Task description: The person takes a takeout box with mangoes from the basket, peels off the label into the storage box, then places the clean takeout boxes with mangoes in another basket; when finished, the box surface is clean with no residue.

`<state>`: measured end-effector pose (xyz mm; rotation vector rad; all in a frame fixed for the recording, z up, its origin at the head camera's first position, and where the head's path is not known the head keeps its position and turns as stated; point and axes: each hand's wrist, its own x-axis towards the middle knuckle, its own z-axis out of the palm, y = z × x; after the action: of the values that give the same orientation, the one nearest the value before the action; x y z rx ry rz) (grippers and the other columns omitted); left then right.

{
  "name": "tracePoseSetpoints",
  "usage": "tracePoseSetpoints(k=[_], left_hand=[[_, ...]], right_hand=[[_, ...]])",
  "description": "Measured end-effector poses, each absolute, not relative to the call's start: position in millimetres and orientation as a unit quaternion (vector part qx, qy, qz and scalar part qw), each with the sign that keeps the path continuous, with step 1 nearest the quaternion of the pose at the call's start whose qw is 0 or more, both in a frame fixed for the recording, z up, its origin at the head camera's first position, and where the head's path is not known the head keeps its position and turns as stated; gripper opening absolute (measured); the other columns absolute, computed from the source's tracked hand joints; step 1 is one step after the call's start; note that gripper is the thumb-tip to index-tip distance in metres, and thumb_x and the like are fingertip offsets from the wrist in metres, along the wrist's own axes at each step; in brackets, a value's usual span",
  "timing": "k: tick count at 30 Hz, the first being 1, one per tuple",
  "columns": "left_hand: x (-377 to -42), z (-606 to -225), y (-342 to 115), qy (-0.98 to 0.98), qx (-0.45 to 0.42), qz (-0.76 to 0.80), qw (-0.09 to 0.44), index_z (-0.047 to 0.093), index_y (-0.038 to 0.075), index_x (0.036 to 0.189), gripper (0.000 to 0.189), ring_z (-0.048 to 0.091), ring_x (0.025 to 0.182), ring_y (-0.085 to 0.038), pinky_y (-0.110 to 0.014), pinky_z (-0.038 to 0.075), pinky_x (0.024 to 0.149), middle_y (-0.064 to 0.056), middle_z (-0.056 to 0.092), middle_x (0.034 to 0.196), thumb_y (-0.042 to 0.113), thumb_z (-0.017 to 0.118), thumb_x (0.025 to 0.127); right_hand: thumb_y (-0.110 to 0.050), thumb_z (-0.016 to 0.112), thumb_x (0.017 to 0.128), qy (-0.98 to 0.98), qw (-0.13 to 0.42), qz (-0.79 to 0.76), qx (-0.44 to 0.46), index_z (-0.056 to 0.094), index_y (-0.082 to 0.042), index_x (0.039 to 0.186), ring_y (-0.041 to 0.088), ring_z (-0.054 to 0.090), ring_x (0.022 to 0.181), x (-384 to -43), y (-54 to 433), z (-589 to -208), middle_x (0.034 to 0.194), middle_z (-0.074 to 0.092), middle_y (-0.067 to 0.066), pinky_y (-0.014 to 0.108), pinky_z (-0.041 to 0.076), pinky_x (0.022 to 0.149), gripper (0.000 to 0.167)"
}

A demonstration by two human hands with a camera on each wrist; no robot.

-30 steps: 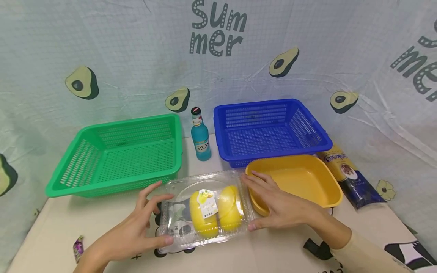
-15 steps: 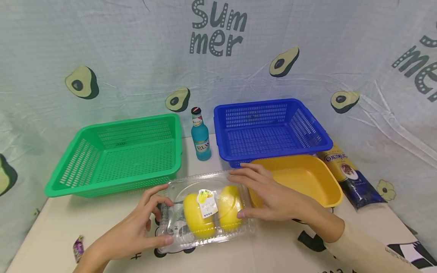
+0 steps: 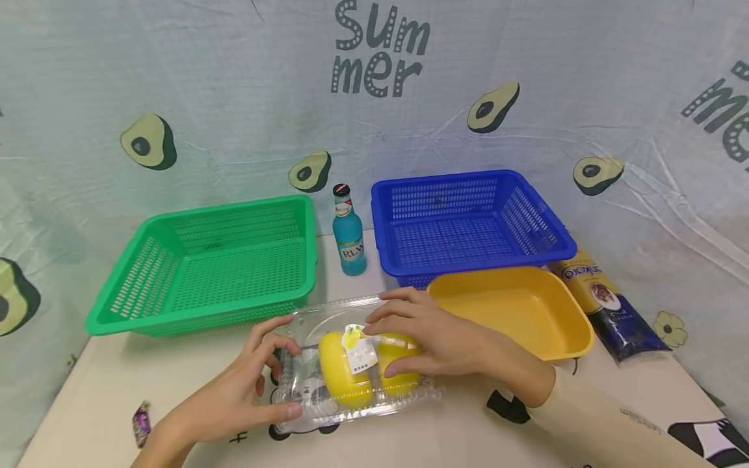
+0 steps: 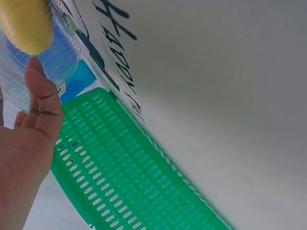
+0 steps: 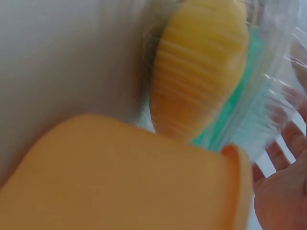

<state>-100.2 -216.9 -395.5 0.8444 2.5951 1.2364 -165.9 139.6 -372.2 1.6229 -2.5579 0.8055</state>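
A clear plastic clamshell box [image 3: 328, 414] lies on the table, with two yellow oval fruits [image 3: 344, 374] inside. One fruit [image 5: 199, 67] shows through the ribbed wall in the right wrist view. A white label with a fruit picture [image 3: 359, 351] sits on the lid. My left hand [image 3: 246, 383] holds the box's left end, thumb at the near corner and fingers bent at the far side. Over the right part of the lid, my right hand [image 3: 433, 335] spreads its loosely bent fingers, partly covering the right fruit.
Behind stand a green basket [image 3: 201, 313], a blue bottle [image 3: 349, 235] and a blue basket [image 3: 476, 265]. A yellow tub [image 3: 570, 325] is at the right, beside a yellow and dark blue packet [image 3: 608, 305]. A purple wrapped candy [image 3: 141, 424] lies front left.
My right hand has slid left from the box's right edge onto the lid. The left fruit shifted left inside the box, closer to my left hand, which stays at the left end.
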Motion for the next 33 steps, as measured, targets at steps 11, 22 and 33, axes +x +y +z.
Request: tracePoseSetpoints(k=[11, 22, 33], left_hand=[[-101.4, -396.5, -214.8, 0.866, 0.277, 0.411, 0.071, 0.048, 0.021, 0.129, 0.059, 0.054, 0.087, -0.010, -0.022, 0.048, 0.056, -0.001, 0.011, 0.166, 0.028, 0.087, 0.084], [-103.0, -395.8, -214.0, 0.867, 0.270, 0.412, 0.081, 0.048, 0.024, 0.128, 0.058, 0.054, 0.088, -0.012, -0.025, 0.049, 0.058, 0.001, 0.011, 0.165, 0.028, 0.086, 0.085], [-101.2, -397.6, -215.5, 0.856, 0.275, 0.429, 0.084, 0.046, 0.022, 0.128, 0.057, 0.054, 0.087, -0.013, -0.026, 0.050, 0.059, -0.001, 0.009, 0.165, 0.022, 0.085, 0.086]], right_hand=[[-0.033, 0.080, 0.089, -0.769, 0.050, 0.283, 0.571, 0.075, -0.025, 0.106, 0.031, 0.045, 0.139, -177.5, 125.6, -381.9, 0.123, 0.066, -0.005, 0.052, 0.035, 0.115, 0.019], [-0.029, 0.071, 0.098, -0.775, 0.028, 0.276, 0.568, 0.074, -0.026, 0.090, 0.021, 0.046, 0.137, -180.6, 120.6, -383.6, 0.117, 0.068, -0.012, 0.049, 0.034, 0.115, 0.009], [-0.026, 0.064, 0.103, -0.796, -0.036, 0.299, 0.526, 0.069, -0.026, 0.096, 0.018, 0.043, 0.140, -175.5, 115.9, -379.3, 0.120, 0.067, -0.016, 0.054, 0.028, 0.116, 0.008]])
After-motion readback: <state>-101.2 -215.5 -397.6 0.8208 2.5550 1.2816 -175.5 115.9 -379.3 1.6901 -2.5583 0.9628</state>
